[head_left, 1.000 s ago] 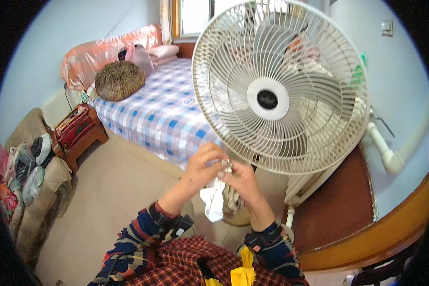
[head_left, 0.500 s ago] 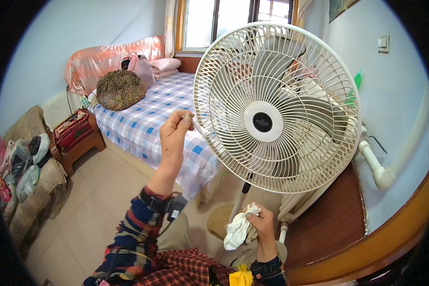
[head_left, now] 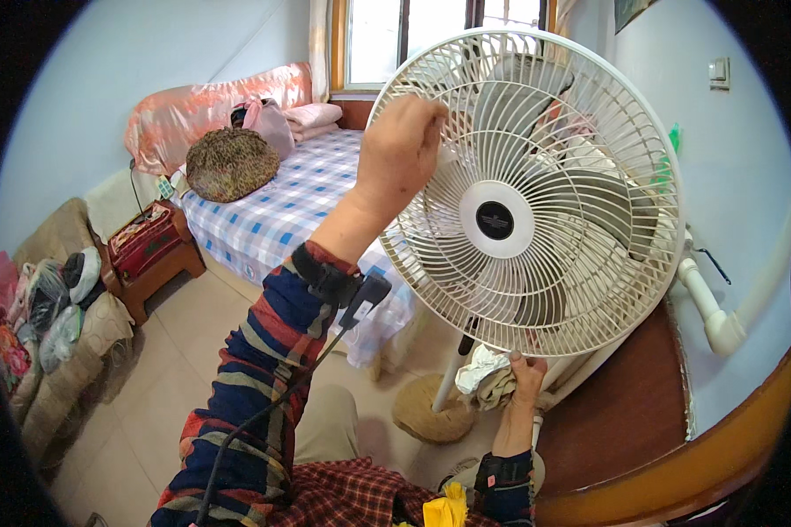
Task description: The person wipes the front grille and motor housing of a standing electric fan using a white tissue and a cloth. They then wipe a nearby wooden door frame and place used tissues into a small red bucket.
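In front of me stands a white floor fan (head_left: 497, 220) with a round wire grille and grey blades behind it. My left hand (head_left: 402, 145) is raised against the upper left of the grille, its fingers curled closed toward the wires. Whatever those fingers pinch is hidden behind the hand. Below the grille, my right hand (head_left: 525, 379) is closed on a crumpled white cloth (head_left: 481, 369), with a grey-beige fold hanging beneath it. The right thumb is at the bottom rim of the grille.
A bed (head_left: 281, 215) with a blue checked sheet fills the back left, bearing a brown patterned cushion (head_left: 230, 164). A red case lies on a wooden nightstand (head_left: 156, 277). White pipes (head_left: 707, 312) run along the right wall. The fan's pole meets a brown round base (head_left: 435, 413).
My left hand has moved up and right, from beside the grille to in front of it. My right hand has risen with the cloth to the grille's lower rim.
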Tool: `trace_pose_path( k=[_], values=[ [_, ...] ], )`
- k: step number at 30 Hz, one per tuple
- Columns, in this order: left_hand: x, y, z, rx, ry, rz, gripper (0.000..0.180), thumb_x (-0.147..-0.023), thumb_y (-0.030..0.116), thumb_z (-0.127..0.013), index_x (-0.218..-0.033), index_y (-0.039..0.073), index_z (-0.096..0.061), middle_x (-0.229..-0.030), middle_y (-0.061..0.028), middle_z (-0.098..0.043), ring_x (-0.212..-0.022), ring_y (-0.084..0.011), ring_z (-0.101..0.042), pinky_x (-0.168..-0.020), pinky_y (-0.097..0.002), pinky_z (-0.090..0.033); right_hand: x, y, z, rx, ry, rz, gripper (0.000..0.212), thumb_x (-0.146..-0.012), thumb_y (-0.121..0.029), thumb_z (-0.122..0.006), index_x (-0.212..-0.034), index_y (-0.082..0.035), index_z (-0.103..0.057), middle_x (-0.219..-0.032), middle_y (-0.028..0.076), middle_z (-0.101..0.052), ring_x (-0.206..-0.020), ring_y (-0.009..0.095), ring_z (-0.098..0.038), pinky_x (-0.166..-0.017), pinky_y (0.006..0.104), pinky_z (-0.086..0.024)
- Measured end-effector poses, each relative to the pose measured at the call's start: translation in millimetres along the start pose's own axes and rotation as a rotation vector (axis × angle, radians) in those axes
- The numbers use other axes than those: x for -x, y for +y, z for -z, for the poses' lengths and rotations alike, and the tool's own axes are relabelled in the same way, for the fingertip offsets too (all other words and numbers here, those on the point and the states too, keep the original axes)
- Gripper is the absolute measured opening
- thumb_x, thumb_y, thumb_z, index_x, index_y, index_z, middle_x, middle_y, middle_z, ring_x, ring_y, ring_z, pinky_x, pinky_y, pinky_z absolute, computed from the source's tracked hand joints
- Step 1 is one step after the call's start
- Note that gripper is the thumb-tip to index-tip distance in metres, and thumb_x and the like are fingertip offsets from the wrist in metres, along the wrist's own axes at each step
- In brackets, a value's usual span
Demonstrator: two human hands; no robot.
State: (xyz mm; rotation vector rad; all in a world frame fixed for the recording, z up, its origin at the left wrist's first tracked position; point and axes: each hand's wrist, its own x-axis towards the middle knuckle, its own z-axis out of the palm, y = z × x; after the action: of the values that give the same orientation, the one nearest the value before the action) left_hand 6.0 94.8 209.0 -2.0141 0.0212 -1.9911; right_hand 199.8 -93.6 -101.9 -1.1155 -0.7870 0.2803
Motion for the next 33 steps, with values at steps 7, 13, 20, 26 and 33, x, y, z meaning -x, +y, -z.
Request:
trace_pose_path(
  k=[7,13,20,26,33],
  values=[
    [35,13,0,-0.063,-0.127,-0.104,0.033,-0.071,-0.002,-0.065,-0.104,0.001,-0.059,-0.097,-0.0136,-0.057,-0.086,-0.0308,-0.057,-0.075,-0.0352,-0.049,0,-25,-11,-0.012,0.038,0.145,0.044,-0.074,-0.016,-0.073,-0.111,0.002,-0.057,-0.104,0.009,-0.060,-0.091,0.021,-0.057,-0.082,0.0360,-0.044],
    [24,1,3,0.031,-0.094,0.046,0.020,-0.077,0.000,-0.064,-0.096,0.002,-0.058,-0.084,-0.0104,-0.058,-0.074,-0.0248,-0.059,-0.066,-0.0324,-0.049,-4,-37,-14,-0.079,0.003,0.241,0.057,-0.072,-0.010,-0.074,-0.122,0.001,-0.049,-0.110,0.011,-0.057,-0.097,0.024,-0.056,-0.088,0.0355,-0.042],
    [-3,-1,-1,0.234,-0.011,0.316,0.011,-0.082,0.003,-0.063,-0.092,0.002,-0.059,-0.081,-0.0099,-0.060,-0.070,-0.0185,-0.059,-0.064,-0.0271,-0.047,-5,-40,-13,-0.039,0.017,0.205,0.060,-0.067,-0.007,-0.075,-0.119,0.002,-0.049,-0.110,0.012,-0.057,-0.100,0.026,-0.055,-0.092,0.0365,-0.040],
    [6,2,4,0.117,-0.067,0.195,0.010,-0.081,-0.002,-0.061,-0.090,0.001,-0.059,-0.081,-0.0102,-0.056,-0.067,-0.0194,-0.057,-0.062,-0.0276,-0.046,-5,-43,-16,-0.104,0.007,0.288,0.058,-0.065,-0.003,-0.073,-0.118,0.001,-0.049,-0.112,0.011,-0.056,-0.098,0.025,-0.056,-0.090,0.0357,-0.041],
    [-10,-3,0,0.188,-0.109,0.390,0.020,-0.079,0.001,-0.061,-0.099,0.001,-0.055,-0.071,-0.0098,-0.056,-0.062,-0.0203,-0.056,-0.059,-0.0296,-0.044,-2,-53,-21,-0.119,-0.030,0.277,0.060,-0.064,-0.002,-0.072,-0.119,0.002,-0.048,-0.110,0.012,-0.056,-0.096,0.024,-0.057,-0.087,0.0355,-0.043]
  ],
)
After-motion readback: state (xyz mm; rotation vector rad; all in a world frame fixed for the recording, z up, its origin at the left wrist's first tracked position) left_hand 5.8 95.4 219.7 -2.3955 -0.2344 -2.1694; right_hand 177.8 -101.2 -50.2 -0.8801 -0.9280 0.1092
